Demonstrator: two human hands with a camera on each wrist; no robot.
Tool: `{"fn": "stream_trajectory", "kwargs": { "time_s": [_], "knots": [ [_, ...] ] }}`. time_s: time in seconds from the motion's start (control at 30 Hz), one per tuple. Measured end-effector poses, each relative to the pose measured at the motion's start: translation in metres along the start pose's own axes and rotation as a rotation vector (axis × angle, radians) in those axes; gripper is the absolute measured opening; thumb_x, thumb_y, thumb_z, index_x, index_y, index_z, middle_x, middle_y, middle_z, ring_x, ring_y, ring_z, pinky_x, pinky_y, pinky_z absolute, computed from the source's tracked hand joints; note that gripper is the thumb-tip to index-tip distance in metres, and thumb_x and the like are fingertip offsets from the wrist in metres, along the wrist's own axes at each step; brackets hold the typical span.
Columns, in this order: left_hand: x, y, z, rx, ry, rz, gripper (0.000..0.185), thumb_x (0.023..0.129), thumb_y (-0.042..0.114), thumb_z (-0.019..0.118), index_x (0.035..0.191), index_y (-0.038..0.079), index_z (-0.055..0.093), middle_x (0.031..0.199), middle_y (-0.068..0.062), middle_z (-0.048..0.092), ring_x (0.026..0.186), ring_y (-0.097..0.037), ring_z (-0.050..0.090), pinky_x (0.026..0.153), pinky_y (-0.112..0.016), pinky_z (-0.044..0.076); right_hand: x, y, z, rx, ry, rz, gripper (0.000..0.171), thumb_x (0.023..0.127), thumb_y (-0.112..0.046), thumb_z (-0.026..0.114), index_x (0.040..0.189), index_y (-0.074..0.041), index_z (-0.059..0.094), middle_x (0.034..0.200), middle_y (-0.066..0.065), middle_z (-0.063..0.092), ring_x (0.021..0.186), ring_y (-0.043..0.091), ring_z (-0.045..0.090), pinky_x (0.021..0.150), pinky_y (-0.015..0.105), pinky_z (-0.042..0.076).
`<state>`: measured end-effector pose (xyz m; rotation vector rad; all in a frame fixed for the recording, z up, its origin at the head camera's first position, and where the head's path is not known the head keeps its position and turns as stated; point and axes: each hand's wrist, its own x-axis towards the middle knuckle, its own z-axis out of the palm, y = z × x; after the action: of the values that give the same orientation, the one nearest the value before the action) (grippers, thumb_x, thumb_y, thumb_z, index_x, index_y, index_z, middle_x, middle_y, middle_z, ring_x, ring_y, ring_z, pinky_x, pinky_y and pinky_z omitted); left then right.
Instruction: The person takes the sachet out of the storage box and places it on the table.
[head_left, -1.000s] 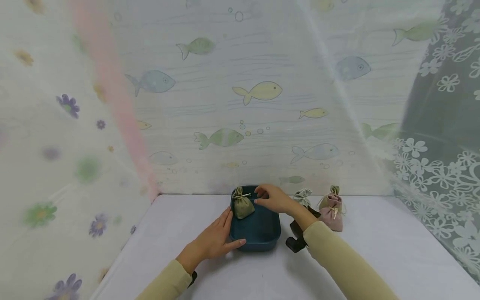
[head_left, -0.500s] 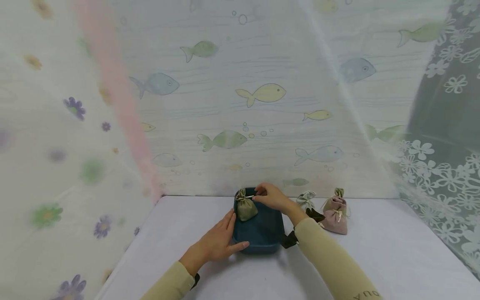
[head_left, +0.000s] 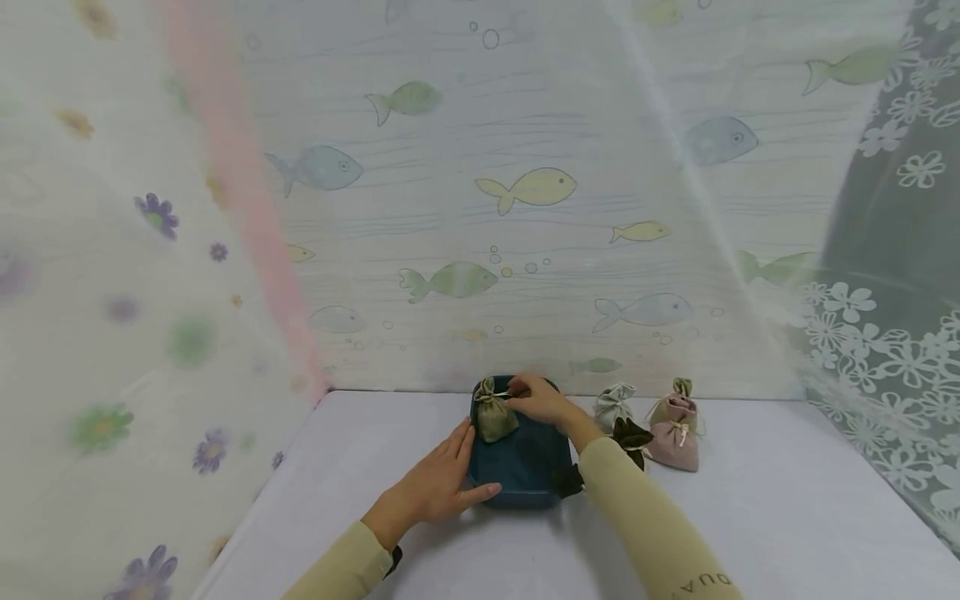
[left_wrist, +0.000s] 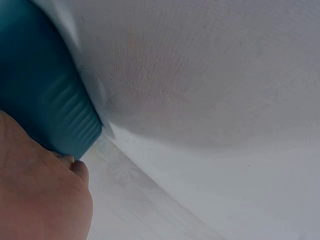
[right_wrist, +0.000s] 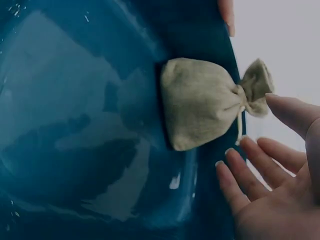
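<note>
A small olive-green drawstring pouch (head_left: 496, 422) leans inside the dark blue tub (head_left: 525, 471), against its wall. In the right wrist view the pouch's (right_wrist: 197, 105) gathered neck pokes over the rim, with a pale cord hanging. My right hand (head_left: 542, 400) is at that neck. Its fingers (right_wrist: 257, 162) are spread and loosely bent, the thumb tip right at the ruffled top, nothing gripped between them. My left hand (head_left: 435, 479) lies along the tub's left side with straight fingers, thumb at the front rim. The left wrist view shows its palm (left_wrist: 40, 190) beside the ribbed tub wall (left_wrist: 70, 110).
Right of the tub stand a pale patterned pouch (head_left: 613, 404), a dark brown pouch (head_left: 632, 435) and a pink pouch (head_left: 675, 442), with a green one (head_left: 682, 386) behind. A black device (head_left: 570, 482) sits under the right sleeve. Fish-print curtain (head_left: 525, 250) hangs behind the white table (head_left: 375, 433).
My right hand has shifted left, from above the tub's back to the pouch's neck. The left hand keeps its place on the tub. The head view has turned slightly.
</note>
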<state>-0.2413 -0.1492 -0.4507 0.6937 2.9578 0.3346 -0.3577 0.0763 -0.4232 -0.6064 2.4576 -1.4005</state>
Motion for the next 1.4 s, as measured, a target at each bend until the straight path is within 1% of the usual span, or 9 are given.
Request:
{"fn": "stream_trajectory", "kwargs": {
  "time_s": [0.3, 0.5, 0.77, 0.9, 1.03, 1.13, 1.23, 1.3, 1.4],
  "knots": [
    [0.001, 0.003, 0.002, 0.0, -0.012, 0.005, 0.114, 0.093, 0.084, 0.03, 0.162, -0.004, 0.01, 0.171, -0.018, 0.004, 0.157, -0.031, 0.014, 0.123, -0.048, 0.026, 0.0, 0.0, 0.005, -0.01, -0.099, -0.018, 0.061, 0.104, -0.019, 0.061, 0.154, 0.004, 0.037, 0.156, 0.023, 0.041, 0.141, 0.044, 0.043, 0.11, 0.056, 0.042],
    [0.002, 0.006, 0.002, 0.01, -0.016, 0.005, 0.113, 0.094, 0.083, 0.031, 0.162, -0.004, 0.012, 0.171, -0.019, 0.005, 0.157, -0.03, 0.015, 0.123, -0.048, 0.027, 0.001, -0.001, 0.006, -0.035, -0.117, 0.0, 0.064, 0.101, -0.018, 0.063, 0.155, 0.003, 0.036, 0.15, 0.022, 0.048, 0.139, 0.041, 0.045, 0.11, 0.055, 0.042],
    [-0.001, 0.003, 0.002, 0.021, 0.007, 0.001, 0.113, 0.094, 0.083, 0.031, 0.162, -0.004, 0.012, 0.171, -0.018, 0.005, 0.157, -0.031, 0.016, 0.123, -0.048, 0.026, -0.001, -0.007, 0.008, -0.028, -0.11, -0.036, 0.064, 0.095, -0.01, 0.068, 0.151, 0.007, 0.043, 0.144, 0.029, 0.051, 0.134, 0.044, 0.049, 0.107, 0.056, 0.045],
    [-0.003, 0.004, -0.001, 0.015, 0.016, -0.001, 0.112, 0.094, 0.083, 0.032, 0.162, -0.004, 0.011, 0.171, -0.018, 0.004, 0.157, -0.031, 0.015, 0.123, -0.048, 0.026, 0.001, -0.006, 0.008, -0.045, -0.108, -0.059, 0.058, 0.093, -0.007, 0.067, 0.146, 0.01, 0.048, 0.145, 0.03, 0.051, 0.136, 0.045, 0.048, 0.108, 0.056, 0.045],
    [-0.003, 0.006, -0.003, 0.008, 0.02, 0.008, 0.111, 0.095, 0.081, 0.035, 0.162, -0.006, 0.013, 0.17, -0.02, 0.007, 0.156, -0.033, 0.017, 0.122, -0.051, 0.027, 0.004, -0.005, 0.006, -0.059, -0.122, -0.073, 0.047, 0.094, -0.004, 0.064, 0.139, 0.007, 0.058, 0.143, 0.027, 0.054, 0.135, 0.044, 0.049, 0.107, 0.056, 0.046],
    [-0.003, 0.005, 0.0, 0.008, 0.033, 0.022, 0.111, 0.095, 0.081, 0.035, 0.161, -0.007, 0.013, 0.17, -0.022, 0.008, 0.156, -0.035, 0.018, 0.122, -0.052, 0.027, 0.005, -0.004, 0.006, -0.068, -0.125, -0.103, 0.027, 0.093, -0.003, 0.063, 0.119, 0.003, 0.068, 0.131, 0.02, 0.063, 0.126, 0.038, 0.056, 0.1, 0.05, 0.05],
    [-0.003, 0.004, 0.001, 0.007, 0.029, 0.019, 0.113, 0.095, 0.082, 0.034, 0.161, -0.006, 0.012, 0.17, -0.021, 0.007, 0.156, -0.034, 0.017, 0.122, -0.052, 0.026, 0.006, -0.005, 0.006, -0.06, -0.129, -0.149, 0.001, 0.093, -0.002, 0.063, 0.094, -0.001, 0.063, 0.104, 0.012, 0.065, 0.1, 0.027, 0.06, 0.082, 0.038, 0.05],
    [-0.003, 0.004, 0.0, 0.009, 0.026, 0.013, 0.113, 0.094, 0.082, 0.034, 0.161, -0.006, 0.012, 0.17, -0.021, 0.006, 0.156, -0.034, 0.017, 0.122, -0.052, 0.026, 0.006, -0.008, 0.005, -0.045, -0.134, -0.176, 0.012, 0.093, -0.003, 0.063, 0.084, -0.005, 0.055, 0.092, 0.008, 0.059, 0.086, 0.021, 0.054, 0.072, 0.034, 0.044],
    [-0.004, 0.003, -0.002, 0.002, 0.022, 0.009, 0.111, 0.096, 0.08, 0.036, 0.161, -0.007, 0.013, 0.17, -0.021, 0.007, 0.156, -0.035, 0.017, 0.122, -0.053, 0.026, 0.005, -0.013, 0.002, -0.022, -0.131, -0.211, 0.015, 0.094, -0.005, 0.062, 0.083, -0.007, 0.053, 0.085, 0.004, 0.053, 0.076, 0.017, 0.047, 0.066, 0.031, 0.039]
  ]
}}
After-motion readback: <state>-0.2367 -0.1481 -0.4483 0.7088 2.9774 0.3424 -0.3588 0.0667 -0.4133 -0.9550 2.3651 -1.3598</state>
